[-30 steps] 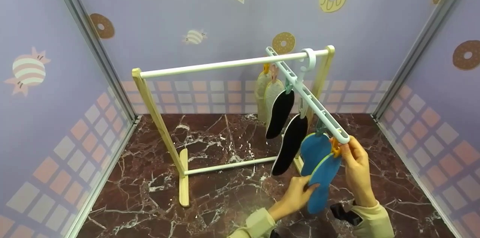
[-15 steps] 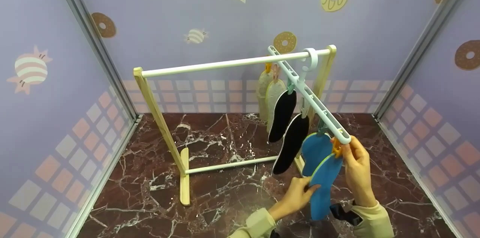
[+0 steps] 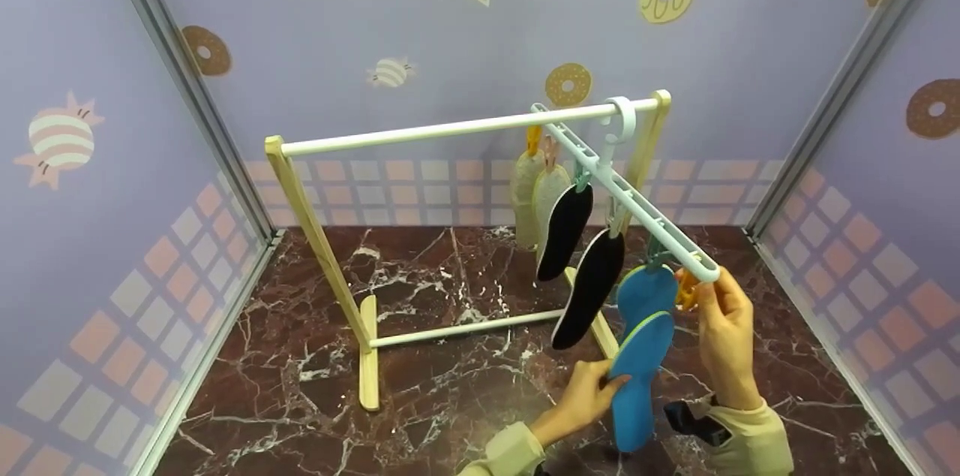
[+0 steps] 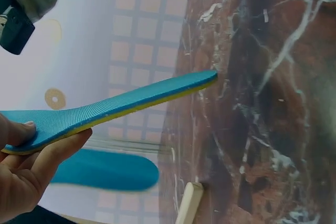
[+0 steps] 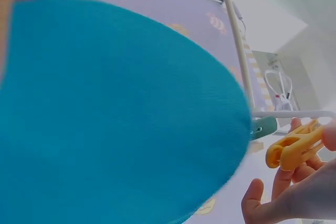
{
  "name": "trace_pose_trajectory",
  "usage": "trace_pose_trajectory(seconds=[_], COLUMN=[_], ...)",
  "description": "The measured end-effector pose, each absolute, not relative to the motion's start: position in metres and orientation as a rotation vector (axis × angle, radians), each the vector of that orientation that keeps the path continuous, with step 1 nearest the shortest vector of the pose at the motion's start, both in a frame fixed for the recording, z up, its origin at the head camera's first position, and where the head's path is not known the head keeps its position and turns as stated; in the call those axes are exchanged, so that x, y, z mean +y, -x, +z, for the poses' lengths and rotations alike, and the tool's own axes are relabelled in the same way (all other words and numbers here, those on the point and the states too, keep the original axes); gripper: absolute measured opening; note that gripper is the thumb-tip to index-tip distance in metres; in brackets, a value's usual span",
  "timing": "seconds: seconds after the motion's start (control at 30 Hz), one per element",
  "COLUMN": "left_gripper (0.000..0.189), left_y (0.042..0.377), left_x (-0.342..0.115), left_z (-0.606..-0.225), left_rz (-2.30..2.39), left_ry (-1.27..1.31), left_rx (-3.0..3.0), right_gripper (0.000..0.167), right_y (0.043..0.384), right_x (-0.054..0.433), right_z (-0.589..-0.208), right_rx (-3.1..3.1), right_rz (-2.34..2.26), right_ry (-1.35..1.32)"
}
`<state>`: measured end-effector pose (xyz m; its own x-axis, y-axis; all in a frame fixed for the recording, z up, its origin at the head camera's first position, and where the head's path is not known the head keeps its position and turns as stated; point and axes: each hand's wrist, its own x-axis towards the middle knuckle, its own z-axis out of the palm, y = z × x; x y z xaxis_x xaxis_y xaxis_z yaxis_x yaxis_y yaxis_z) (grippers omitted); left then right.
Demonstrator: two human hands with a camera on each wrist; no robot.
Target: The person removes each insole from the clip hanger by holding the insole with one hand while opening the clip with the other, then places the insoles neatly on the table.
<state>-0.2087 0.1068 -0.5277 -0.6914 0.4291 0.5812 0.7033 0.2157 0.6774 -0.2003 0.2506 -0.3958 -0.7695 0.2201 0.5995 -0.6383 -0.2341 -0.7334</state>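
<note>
By the hanger [image 3: 604,171], left fingers [image 4: 59,153] pinch a blue insole [image 3: 643,365], right fingers [image 3: 732,296] a clip [image 5: 298,152].

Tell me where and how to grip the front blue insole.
Pinch the front blue insole across its broad faces at the narrow middle, probably best from the left: it is thin and roughly upright, and the right hand, with the orange clip, is close to its top on the right.

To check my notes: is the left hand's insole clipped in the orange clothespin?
No, the blue insole is visibly apart from the orange clothespin in the right hand.
</note>
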Motion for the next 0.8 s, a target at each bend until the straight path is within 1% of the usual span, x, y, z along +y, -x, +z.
trace_pose_trajectory(seconds=[0.3, 0.47, 0.7, 0.8], left_gripper=[0.021, 0.021, 0.02, 0.02], left_y=[0.21, 0.21, 0.208, 0.208], left_x=[0.1, 0.096, 0.09, 0.086], left_z=[-0.529, -0.529, -0.527, -0.527], left_rz=[-1.503, -1.535, -1.568, -1.579], left_ry=[1.063, 1.0, 0.907, 0.88], left_rx=[-2.231, -2.266, -2.256, -2.243], right_gripper=[0.024, 0.024, 0.027, 0.029], right_y=[0.201, 0.201, 0.199, 0.197], right_x=[0.253, 0.255, 0.259, 0.261], right_z=[-0.397, -0.399, -0.404, -0.405], right_rx=[-1.435, -1.405, -1.448, -1.484], right_rz=[2.079, 2.107, 2.12, 2.086], right_ry=[-0.576, -0.666, -0.657, -0.607])
